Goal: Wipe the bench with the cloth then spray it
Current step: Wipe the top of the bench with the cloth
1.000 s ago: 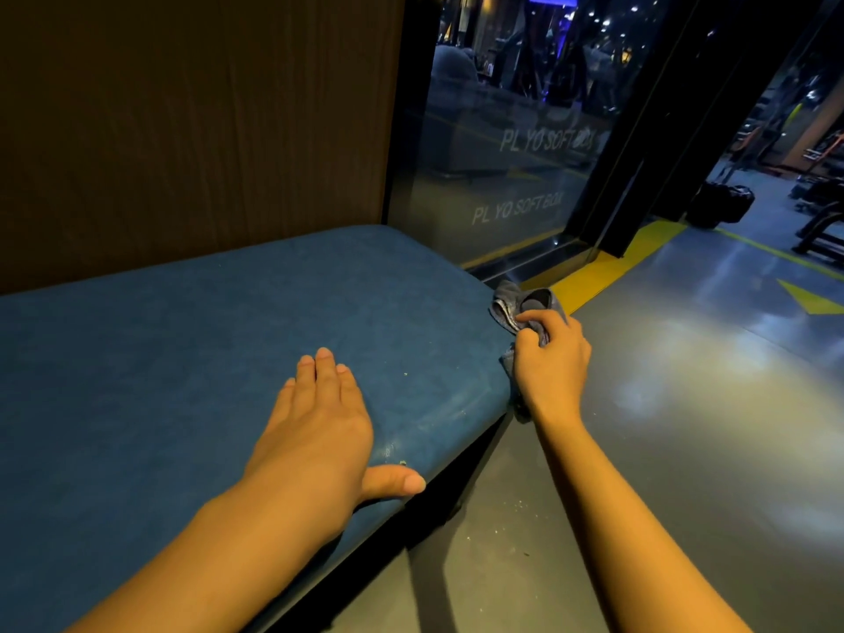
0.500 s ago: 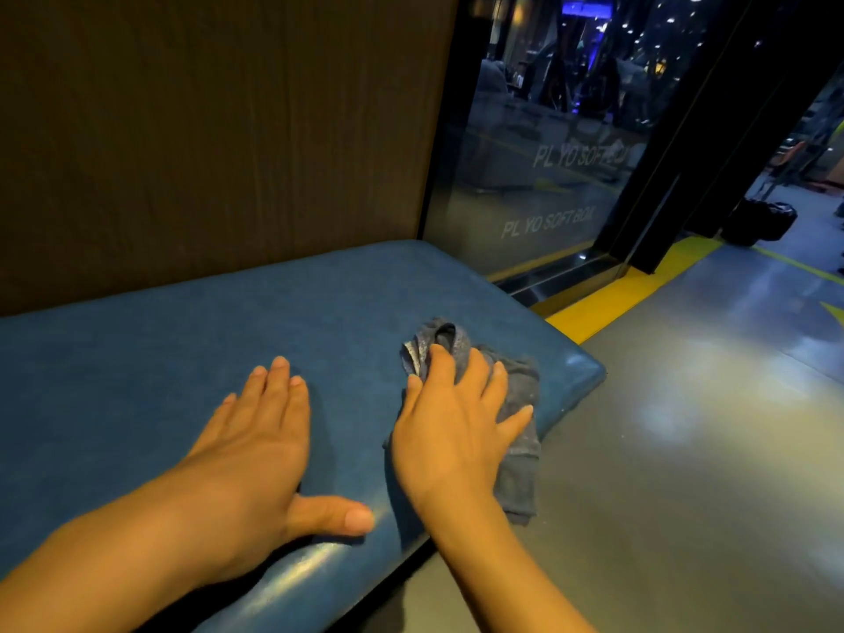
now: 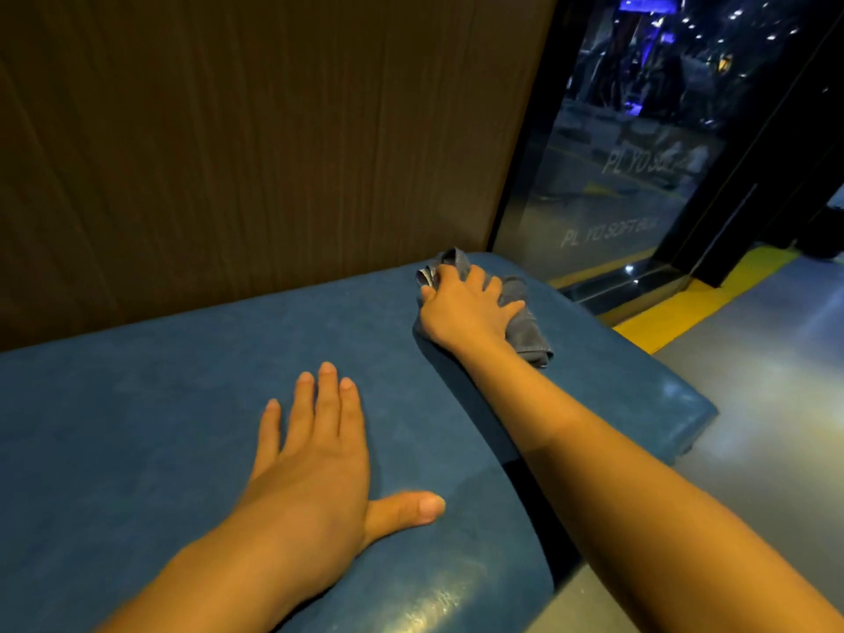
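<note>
- Wiping step: right grip [image 3: 466, 308] spread flat, pressing grey cloth [image 3: 530, 333] at far right corner of desk [image 3: 137, 427].
- Left grip [image 3: 315, 454] flat, empty, bracing near front edge.
- Next, probably: sweep leftward; sprayer unseen.

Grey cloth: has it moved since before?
Yes. The crumpled grey cloth, under the right hand, went from the front edge of the blue padded bench toward the brown wooden wall.

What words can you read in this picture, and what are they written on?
"PL YO SOFT", then letters too blurred to read: lower lettering on the glass panel.
"PL YO SOF", with the end unclear: upper lettering on the same glass panel.
Blue lit sign at the top: too blurred to read.
</note>
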A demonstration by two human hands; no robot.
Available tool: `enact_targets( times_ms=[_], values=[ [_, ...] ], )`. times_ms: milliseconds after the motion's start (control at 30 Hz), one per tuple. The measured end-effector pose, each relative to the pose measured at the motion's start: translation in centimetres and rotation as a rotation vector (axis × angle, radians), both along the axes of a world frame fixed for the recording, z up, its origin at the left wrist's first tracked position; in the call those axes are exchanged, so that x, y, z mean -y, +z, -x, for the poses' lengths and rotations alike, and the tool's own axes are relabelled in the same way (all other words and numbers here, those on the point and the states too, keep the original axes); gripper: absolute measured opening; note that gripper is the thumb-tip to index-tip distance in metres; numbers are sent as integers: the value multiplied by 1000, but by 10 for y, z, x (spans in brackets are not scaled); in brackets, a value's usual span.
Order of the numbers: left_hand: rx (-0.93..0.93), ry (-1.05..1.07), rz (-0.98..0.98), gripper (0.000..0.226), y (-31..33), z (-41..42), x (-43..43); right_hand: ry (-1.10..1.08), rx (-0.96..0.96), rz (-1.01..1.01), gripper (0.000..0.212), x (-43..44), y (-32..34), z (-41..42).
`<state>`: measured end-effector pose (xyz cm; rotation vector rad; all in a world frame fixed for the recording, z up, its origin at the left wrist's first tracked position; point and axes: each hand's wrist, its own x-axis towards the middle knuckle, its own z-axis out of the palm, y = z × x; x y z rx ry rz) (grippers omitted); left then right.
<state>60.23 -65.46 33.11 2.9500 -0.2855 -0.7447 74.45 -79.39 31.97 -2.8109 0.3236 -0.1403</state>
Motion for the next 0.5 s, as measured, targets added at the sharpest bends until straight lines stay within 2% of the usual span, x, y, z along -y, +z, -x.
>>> enact_targets(
  times_ms=[133,500],
  values=[
    [-16,28,-30,123,-3,-4,1,114,10,30,44,-7,3,-30],
    [6,37,-12,123,-7,-3,1,512,144,9,26,-48,2,-44]
  ],
)
